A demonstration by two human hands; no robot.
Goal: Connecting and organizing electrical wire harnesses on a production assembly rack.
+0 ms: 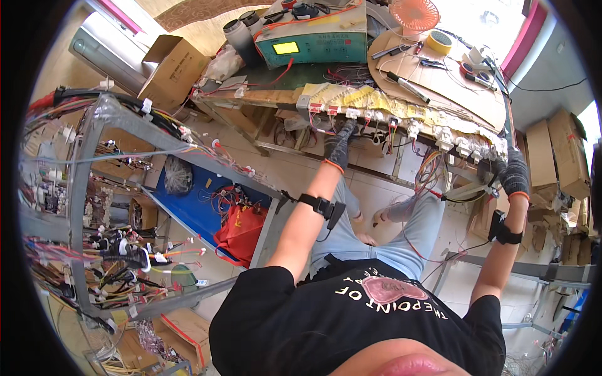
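My left hand (339,143), in a dark grey glove with an orange cuff, reaches up to the row of white connectors (444,139) along the bench's front edge. Its fingers are drawn together just below one white connector (352,114); what they grip is hidden. My right hand (515,174), gloved alike, is closed at the right end of that row, and I cannot make out what is in it. A bundle of coloured wires (429,170) hangs below the connectors and curves towards the right hand. Yellow tape (364,97) covers the strip behind the connectors.
On the bench stand a teal tester (313,47) with a lit screen, an orange fan (415,15), a tape roll (439,42) and a marker pen (407,87). A metal rack (76,207) with wire harnesses is at left, cardboard boxes (567,153) at right, a red bag (243,233) below.
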